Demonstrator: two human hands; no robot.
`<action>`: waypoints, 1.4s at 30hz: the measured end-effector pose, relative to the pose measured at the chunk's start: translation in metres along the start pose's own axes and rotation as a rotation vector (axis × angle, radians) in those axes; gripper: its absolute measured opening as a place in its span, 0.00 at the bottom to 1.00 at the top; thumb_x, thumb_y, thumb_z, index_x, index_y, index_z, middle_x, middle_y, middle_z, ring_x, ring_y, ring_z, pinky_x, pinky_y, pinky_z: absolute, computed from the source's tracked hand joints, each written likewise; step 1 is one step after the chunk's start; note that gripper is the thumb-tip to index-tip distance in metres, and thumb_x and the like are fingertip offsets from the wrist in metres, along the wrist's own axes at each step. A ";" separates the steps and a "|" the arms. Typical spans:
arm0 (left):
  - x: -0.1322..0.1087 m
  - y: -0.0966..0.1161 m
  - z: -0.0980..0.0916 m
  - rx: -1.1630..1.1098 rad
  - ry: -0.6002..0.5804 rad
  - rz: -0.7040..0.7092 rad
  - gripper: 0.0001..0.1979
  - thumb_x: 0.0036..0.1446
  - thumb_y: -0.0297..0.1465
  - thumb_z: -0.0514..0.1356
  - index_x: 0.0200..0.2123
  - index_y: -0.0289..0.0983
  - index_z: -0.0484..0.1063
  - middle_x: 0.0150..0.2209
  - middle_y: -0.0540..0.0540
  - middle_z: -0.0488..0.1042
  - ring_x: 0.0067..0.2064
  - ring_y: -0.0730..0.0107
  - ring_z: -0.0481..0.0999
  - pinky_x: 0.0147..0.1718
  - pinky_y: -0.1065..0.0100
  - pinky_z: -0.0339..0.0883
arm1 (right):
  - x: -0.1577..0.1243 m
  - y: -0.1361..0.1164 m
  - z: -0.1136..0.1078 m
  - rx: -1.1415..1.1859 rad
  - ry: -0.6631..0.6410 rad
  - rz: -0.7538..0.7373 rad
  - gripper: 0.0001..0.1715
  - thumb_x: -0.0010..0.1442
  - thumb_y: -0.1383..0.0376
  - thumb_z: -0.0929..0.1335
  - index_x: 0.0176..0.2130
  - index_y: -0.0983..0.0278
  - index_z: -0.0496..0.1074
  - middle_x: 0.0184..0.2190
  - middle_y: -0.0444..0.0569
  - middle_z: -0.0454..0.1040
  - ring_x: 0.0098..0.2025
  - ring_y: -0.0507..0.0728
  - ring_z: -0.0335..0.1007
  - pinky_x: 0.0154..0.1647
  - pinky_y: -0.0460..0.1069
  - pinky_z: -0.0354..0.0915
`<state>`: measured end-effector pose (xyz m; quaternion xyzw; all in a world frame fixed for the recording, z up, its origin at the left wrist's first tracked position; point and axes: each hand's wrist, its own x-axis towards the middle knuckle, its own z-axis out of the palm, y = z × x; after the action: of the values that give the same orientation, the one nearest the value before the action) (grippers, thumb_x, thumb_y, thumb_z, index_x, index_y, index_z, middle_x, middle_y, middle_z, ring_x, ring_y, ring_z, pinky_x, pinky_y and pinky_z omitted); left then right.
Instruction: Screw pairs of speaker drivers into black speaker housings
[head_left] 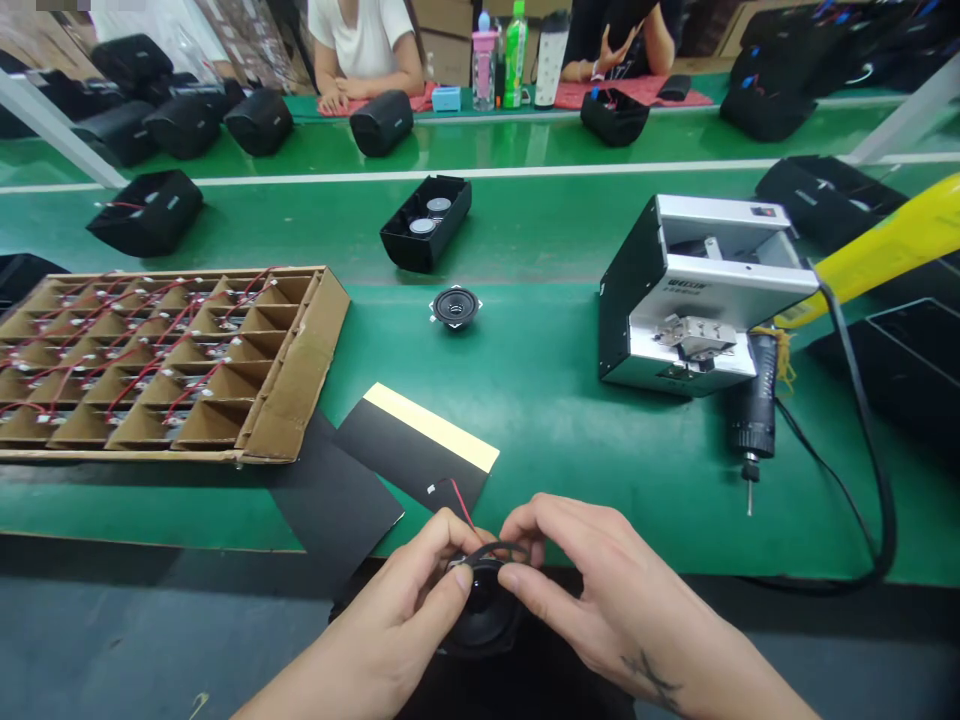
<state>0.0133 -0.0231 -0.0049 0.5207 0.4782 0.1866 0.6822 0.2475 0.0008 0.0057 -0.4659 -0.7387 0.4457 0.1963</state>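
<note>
Both my hands meet at the near edge of the green table over a small black round speaker driver (484, 612). My left hand (405, 600) grips its left side, fingers curled. My right hand (592, 575) pinches a thin black ring (501, 551) on top of the driver. A red and black wire with a white plug (452, 492) runs up from the driver. Another speaker driver (455, 306) lies alone in the middle of the table.
A cardboard divider tray (300, 370) with several wired parts sits at the left. Black sheets (409, 455) lie near my hands. A grey screw feeder (697, 300) and an electric screwdriver (752, 420) stand at the right. An open black speaker box (427, 222) lies farther back. Two people sit across the table.
</note>
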 end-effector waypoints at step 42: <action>0.006 0.001 0.006 -0.048 0.048 -0.044 0.16 0.76 0.45 0.50 0.50 0.45 0.73 0.49 0.48 0.76 0.58 0.61 0.71 0.56 0.65 0.62 | -0.001 0.006 0.005 -0.051 0.187 -0.160 0.07 0.74 0.67 0.68 0.42 0.61 0.76 0.35 0.42 0.78 0.36 0.51 0.72 0.39 0.49 0.65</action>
<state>0.0214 -0.0215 -0.0067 0.4887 0.5012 0.1953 0.6869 0.2476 -0.0019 -0.0014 -0.4496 -0.7632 0.3645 0.2873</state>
